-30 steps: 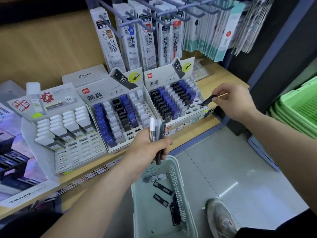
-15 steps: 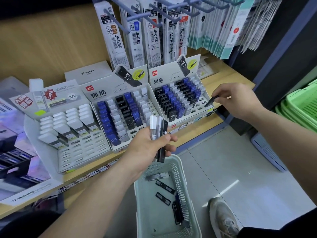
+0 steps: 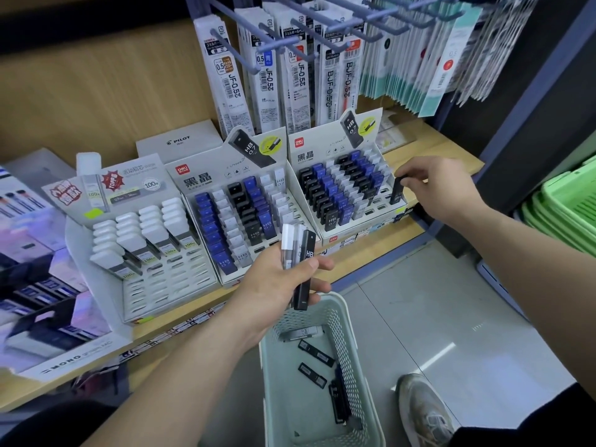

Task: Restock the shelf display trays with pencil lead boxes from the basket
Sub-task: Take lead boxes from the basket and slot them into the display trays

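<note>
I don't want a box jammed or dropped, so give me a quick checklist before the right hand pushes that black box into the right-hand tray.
1. Grip on the black box: ok, the right hand pinches its top and the box is upright.
2. Room in the right-hand tray: ok, empty slots show beside the box.
3. Box lined up over a slot: cannot tell, its lower end is hard to make out.
4. Spare boxes secure: ok, the left hand curls its fingers round them.
5. Basket stock: ok, loose boxes lie inside.
</note>
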Tool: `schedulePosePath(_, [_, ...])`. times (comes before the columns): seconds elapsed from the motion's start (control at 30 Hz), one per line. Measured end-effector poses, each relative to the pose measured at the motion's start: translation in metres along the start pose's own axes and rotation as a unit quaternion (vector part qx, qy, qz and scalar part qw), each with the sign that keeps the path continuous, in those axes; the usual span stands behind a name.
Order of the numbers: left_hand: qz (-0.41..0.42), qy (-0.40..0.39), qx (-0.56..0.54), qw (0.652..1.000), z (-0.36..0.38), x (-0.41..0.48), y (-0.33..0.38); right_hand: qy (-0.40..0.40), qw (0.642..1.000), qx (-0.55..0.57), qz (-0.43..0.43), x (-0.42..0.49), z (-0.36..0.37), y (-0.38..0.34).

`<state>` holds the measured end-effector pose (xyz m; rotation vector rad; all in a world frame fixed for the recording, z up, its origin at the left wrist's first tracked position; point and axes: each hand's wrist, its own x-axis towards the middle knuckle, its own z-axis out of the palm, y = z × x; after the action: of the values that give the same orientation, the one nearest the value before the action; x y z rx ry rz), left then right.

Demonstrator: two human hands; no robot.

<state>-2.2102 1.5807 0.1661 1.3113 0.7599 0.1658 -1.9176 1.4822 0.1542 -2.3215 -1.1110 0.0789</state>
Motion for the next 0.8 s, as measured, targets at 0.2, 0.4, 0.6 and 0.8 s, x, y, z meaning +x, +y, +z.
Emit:
schedulePosePath(0.2, [0.004, -0.004, 0.011, 1.000, -0.003, -0.003, 0.001, -0.004, 1.000, 0.001, 0.008, -0.003, -0.004, 0.000])
schedulePosePath(0.4, [0.001, -0.001, 0.012, 1.000, -0.002, 0.000, -0.001, -0.017, 0.992, 0.099, 0.074, -0.002, -0.011, -0.006])
schedulePosePath(0.6, [0.002, -0.003, 0.007, 1.000, 0.005, 0.004, -0.001, -0.040, 0.980, 0.128, 0.145, -0.005, -0.009, -0.003])
schedulePosePath(0.8, [0.002, -0.006, 0.014, 1.000, 0.008, 0.007, -0.002, -0.027, 0.990, 0.072, 0.114, -0.009, -0.011, 0.012])
